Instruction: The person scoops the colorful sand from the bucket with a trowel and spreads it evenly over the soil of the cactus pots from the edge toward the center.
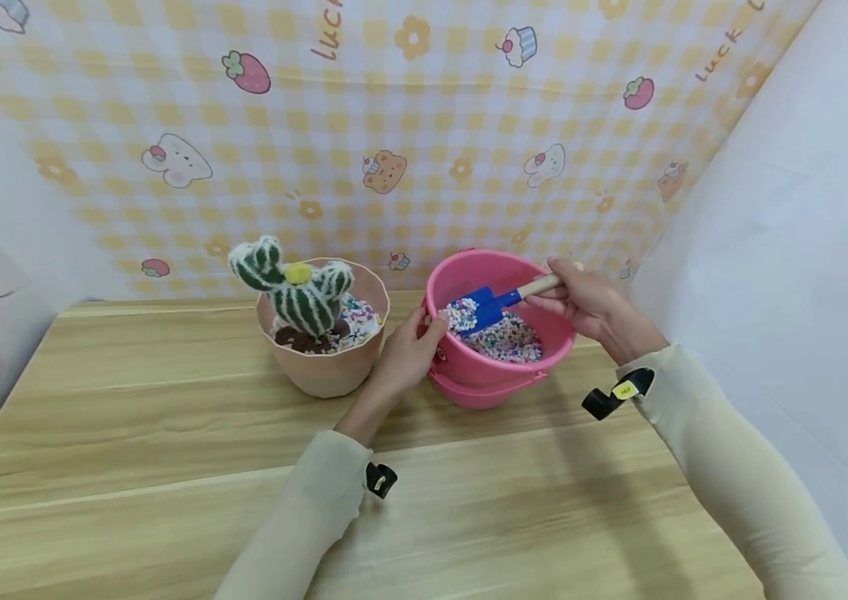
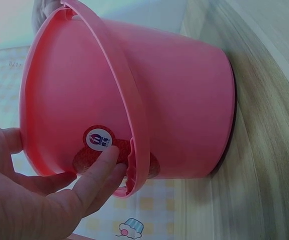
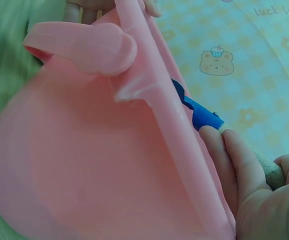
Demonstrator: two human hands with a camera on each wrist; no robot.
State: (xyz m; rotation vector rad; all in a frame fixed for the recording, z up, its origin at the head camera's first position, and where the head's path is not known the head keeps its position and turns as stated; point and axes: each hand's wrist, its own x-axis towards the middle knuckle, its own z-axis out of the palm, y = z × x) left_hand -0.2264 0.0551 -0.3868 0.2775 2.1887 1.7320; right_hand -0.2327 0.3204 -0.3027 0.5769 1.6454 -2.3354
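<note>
A pink bucket (image 1: 479, 379) stands on the table, holding many small multicoloured pebbles (image 1: 509, 337). My left hand (image 1: 407, 354) grips its left side, thumb at the rim and fingers against the outer wall by a red sticker (image 2: 98, 138). In my right hand (image 1: 584, 300) is the wooden handle of a small blue shovel (image 1: 493, 310), held over the bucket's opening. Pebbles lie on its blade, which points left, close to the rim by my left thumb. The right wrist view shows my fingers (image 3: 229, 155) curled round that handle; the bucket wall hides most of the blade there.
Left of the bucket, a peach flowerpot (image 1: 326, 372) holds a knitted cactus (image 1: 307, 304) with a yellow top, brown material and pebbles around its base. Behind both hangs a yellow checked cloth (image 1: 461, 125). A white wall (image 1: 784, 250) bounds the wooden table (image 1: 131, 425) on the right.
</note>
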